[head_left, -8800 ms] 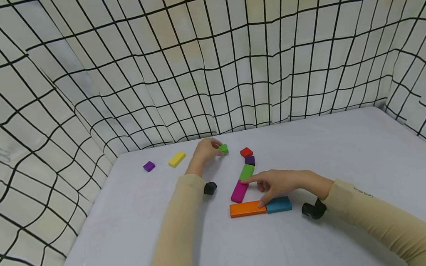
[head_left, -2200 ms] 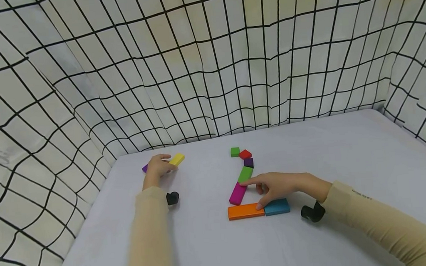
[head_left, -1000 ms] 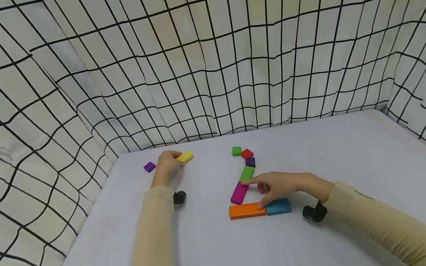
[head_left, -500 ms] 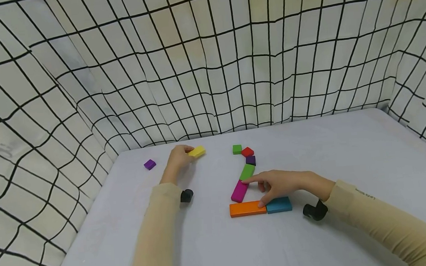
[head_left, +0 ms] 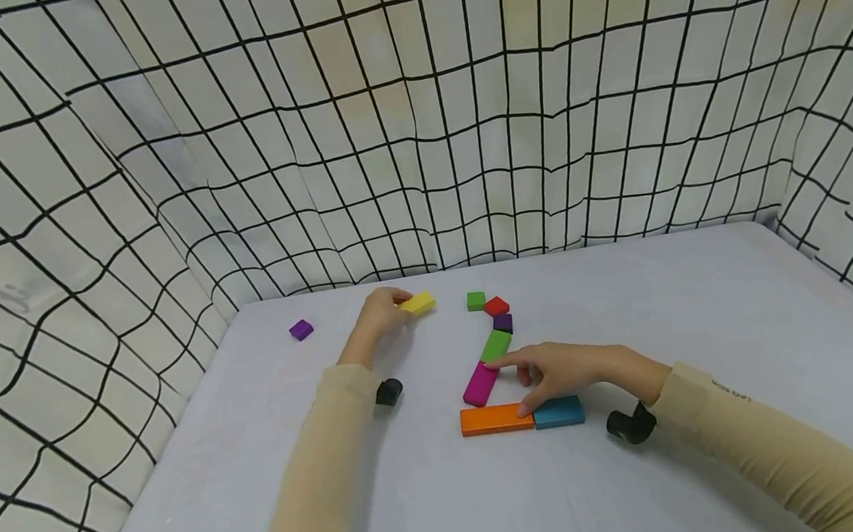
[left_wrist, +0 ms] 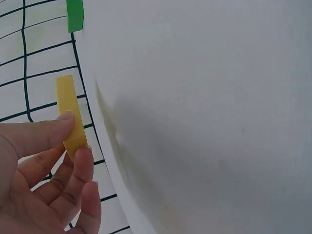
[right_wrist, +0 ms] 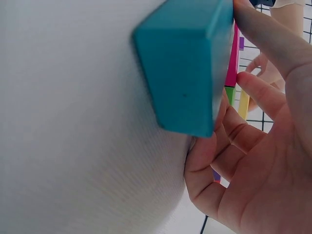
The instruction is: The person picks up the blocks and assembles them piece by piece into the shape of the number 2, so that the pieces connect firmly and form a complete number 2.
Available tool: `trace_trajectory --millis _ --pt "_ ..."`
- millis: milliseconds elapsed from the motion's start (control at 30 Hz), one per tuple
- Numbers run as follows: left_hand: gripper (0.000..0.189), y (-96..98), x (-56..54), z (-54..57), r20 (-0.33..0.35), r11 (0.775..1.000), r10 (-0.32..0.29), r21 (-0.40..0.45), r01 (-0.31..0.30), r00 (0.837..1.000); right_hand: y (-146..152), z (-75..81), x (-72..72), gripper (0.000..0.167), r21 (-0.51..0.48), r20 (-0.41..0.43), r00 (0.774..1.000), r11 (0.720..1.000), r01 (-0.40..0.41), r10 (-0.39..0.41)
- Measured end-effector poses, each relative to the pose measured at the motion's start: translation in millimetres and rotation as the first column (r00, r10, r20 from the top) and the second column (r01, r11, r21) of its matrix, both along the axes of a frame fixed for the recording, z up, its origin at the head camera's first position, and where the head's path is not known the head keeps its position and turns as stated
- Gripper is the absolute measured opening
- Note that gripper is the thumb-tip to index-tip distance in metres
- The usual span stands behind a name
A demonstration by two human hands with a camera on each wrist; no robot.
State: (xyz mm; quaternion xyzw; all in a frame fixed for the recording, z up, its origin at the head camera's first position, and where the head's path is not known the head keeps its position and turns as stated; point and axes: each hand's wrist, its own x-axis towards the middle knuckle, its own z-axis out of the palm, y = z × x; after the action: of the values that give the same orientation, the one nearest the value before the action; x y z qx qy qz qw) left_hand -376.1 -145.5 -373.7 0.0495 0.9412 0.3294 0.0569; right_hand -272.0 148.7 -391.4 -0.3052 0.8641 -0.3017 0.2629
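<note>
Between thumb and fingers, my left hand [head_left: 381,313] pinches a yellow block [head_left: 419,303] near the table's far edge; the left wrist view shows the thumb across one end of it. My right hand [head_left: 566,372] stretches its index finger onto a magenta block [head_left: 478,385]. Its thumb touches an orange block [head_left: 489,420] close to the seam with a blue block [head_left: 558,413], whose end fills the top of the right wrist view. From the magenta block a curved row runs back: a long green block [head_left: 495,346], a dark purple one [head_left: 502,323], a red one [head_left: 496,305] and a small green one [head_left: 476,300].
A purple block [head_left: 300,330] lies alone at the back left of the white table [head_left: 445,498]. Black netting [head_left: 447,139] over pale walls encloses the back and both sides.
The small green block, earlier held by my left hand, now lies beside the red one. My left hand has since gripped the yellow block and moved it rightward. The right hand has stayed put.
</note>
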Motion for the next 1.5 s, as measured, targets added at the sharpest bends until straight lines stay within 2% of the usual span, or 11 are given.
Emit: trace_trajectory --millis 200,567,800,1133,1500 --pt "0.04 9.3 0.8 0.2 -0.01 1.0 -0.016 -0.005 0.016 1.0 -0.3 -0.3 -0.2 0.072 0.006 -0.004 1.0 1.0 -0.001 0.001" --pt "0.038 26.7 0.8 0.4 0.016 0.999 -0.049 0.006 0.049 0.999 -0.4 -0.6 -0.7 0.072 0.011 0.003 1.0 1.0 0.011 -0.012" --pt "0.037 35.1 1.3 -3.4 0.04 0.997 -0.074 0.009 0.073 0.997 -0.8 -0.2 -1.7 0.072 0.018 0.001 1.0 1.0 0.012 -0.012" --pt "0.037 43.6 4.2 -4.3 0.06 0.998 -0.063 0.001 0.063 0.996 -1.8 0.7 -1.2 0.073 0.022 0.004 1.0 1.0 0.011 -0.011" --pt "0.037 44.0 3.9 -4.9 0.075 0.999 -0.046 -0.007 0.047 0.996 -2.7 1.5 -0.1 0.072 0.027 0.0 1.0 1.0 0.009 -0.009"
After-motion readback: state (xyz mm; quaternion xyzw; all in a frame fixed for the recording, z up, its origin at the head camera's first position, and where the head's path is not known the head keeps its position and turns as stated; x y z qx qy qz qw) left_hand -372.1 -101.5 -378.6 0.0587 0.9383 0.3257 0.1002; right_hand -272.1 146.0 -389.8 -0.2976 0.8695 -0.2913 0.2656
